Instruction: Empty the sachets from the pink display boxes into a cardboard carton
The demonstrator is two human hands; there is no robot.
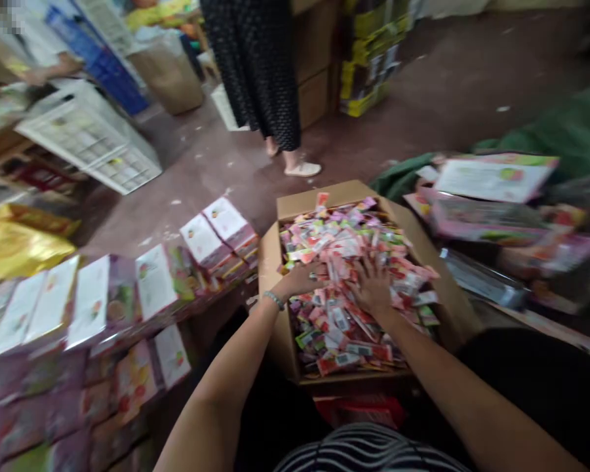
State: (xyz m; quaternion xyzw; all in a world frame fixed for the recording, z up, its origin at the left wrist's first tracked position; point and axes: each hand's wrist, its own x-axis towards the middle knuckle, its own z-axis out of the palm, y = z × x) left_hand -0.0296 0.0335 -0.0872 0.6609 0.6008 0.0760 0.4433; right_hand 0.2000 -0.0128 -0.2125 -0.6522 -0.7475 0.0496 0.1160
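Observation:
An open cardboard box [270, 262] stands in front of me, heaped with small pink, red, purple and green printed packets [347, 321]. On the left side of the heap rests my left hand [302, 278], its fingers stretched toward the middle and partly blurred; it has a ring and a beaded bracelet [274, 300]. My right hand [373, 288] lies palm down on the packets with fingers spread. Neither hand is seen gripping a packet. Some packets lie under both hands and are hidden.
Rows of small white-topped boxes [157, 282] stand to the left. More printed packs [494, 180] pile up at right beside a green sheet [560, 131]. A person in a dark dotted garment [255, 65] stands beyond the box; another is near a white crate [93, 137].

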